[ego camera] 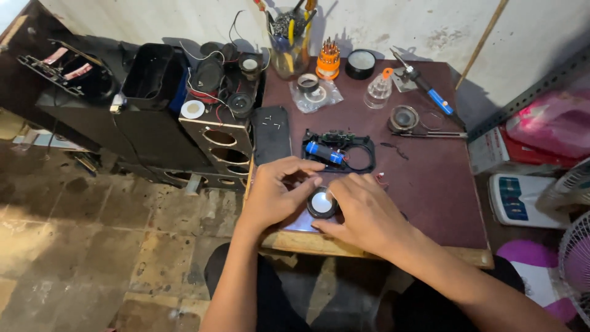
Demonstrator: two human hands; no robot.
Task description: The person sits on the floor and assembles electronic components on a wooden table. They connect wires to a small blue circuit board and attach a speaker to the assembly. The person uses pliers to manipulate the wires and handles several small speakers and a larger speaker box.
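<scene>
Both hands meet low in the middle of the frame, at the near edge of the dark red table [430,184]. Left hand [273,193] is curled, with its fingers bent over the top of a small round speaker [321,203] that has a black rim and a shiny silver middle. Right hand [365,212] cups the same speaker from the other side, thumb under it and fingers around its rim, so the two hands hold it between them. It sits on a flat shiny plate right at the table's edge. Just behind the hands lies a black plastic frame [344,152] with a blue battery [324,153] in it. To the left of that is a flat black panel [271,133] with tiny screws lying on it. Further back, near the middle, is a clear bag with rolls of tape [313,91], a small clear bottle [378,91], and a soldering iron with a blue handle [430,91] toward the upper right. At the very back stand an orange screwdriver set [328,59] and a glass jar full of tools [289,43]. In the upper left, black speaker boxes [218,138] with round holes sit on the floor beside the table.
</scene>
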